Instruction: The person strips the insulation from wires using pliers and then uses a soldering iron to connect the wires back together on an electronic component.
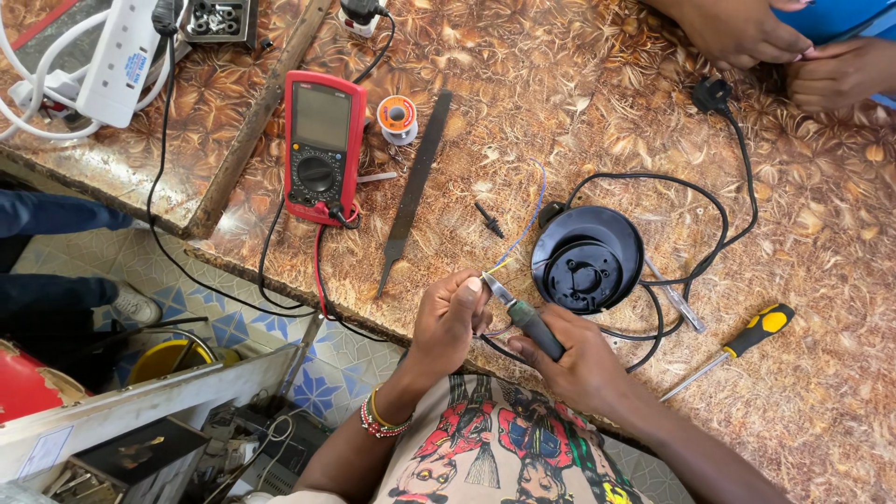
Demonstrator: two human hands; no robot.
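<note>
Left hand: left hand [450, 317] pinches thin wires [519, 233] between thumb and fingertips, at the table [821, 280] edge.
Right hand: right hand [579, 359] is closed around a soldering iron [527, 319], tip touching the pinched wire ends.
Base: round black base [586, 259] lies just beside the iron tip.
Surroundings: red multimeter [322, 145], solder spool [398, 116], yellow-handled screwdriver [737, 350].

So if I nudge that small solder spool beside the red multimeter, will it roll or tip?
The solder spool seems to sit on a flat flange, so it would probably slide, not roll. It looks small and likely light. Knocked onto its side, the round flanges could roll toward the multimeter.
</note>
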